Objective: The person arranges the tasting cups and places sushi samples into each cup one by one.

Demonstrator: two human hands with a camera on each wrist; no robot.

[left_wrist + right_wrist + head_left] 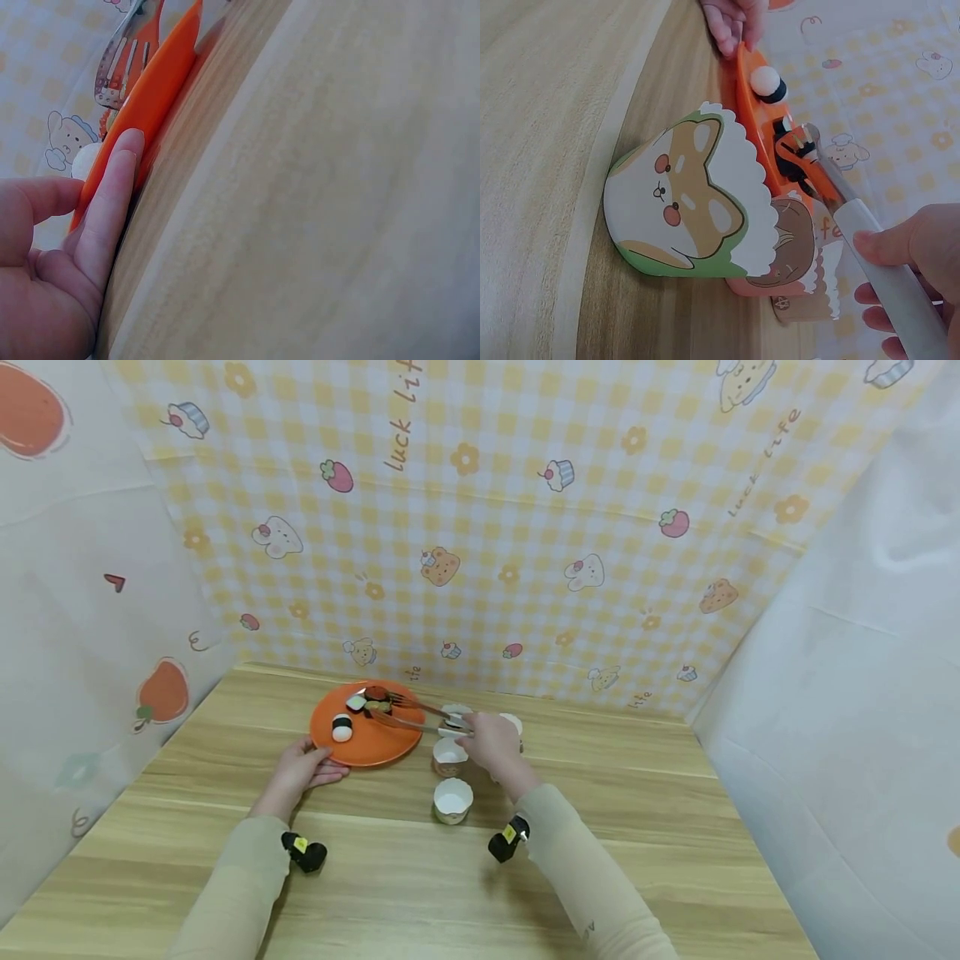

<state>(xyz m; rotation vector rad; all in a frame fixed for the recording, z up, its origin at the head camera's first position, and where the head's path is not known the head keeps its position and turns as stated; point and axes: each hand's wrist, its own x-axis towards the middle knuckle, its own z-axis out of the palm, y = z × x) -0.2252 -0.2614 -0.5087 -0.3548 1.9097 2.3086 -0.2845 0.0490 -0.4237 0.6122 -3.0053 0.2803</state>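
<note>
My left hand [300,768] pinches the near-left rim of an orange plate [382,749], thumb above and fingers beneath. On the plate lie a white toy sushi with a black band [342,728] and several darker sushi pieces [377,695] grouped toward the back. From the right, my right hand [491,743] grips metal serving tongs with white handles [881,259]. The slotted tong heads [116,71] reach over the plate at the dark pieces. Whether they clasp a piece is hard to tell.
Scalloped paper cups stand right of the plate: a green one with a dog face [679,191] nearest, a pink one [448,760] behind it, and another [455,712] farther back. One more cup [513,722] is partly hidden by my right hand. A checked cloth [480,527] hangs behind the table.
</note>
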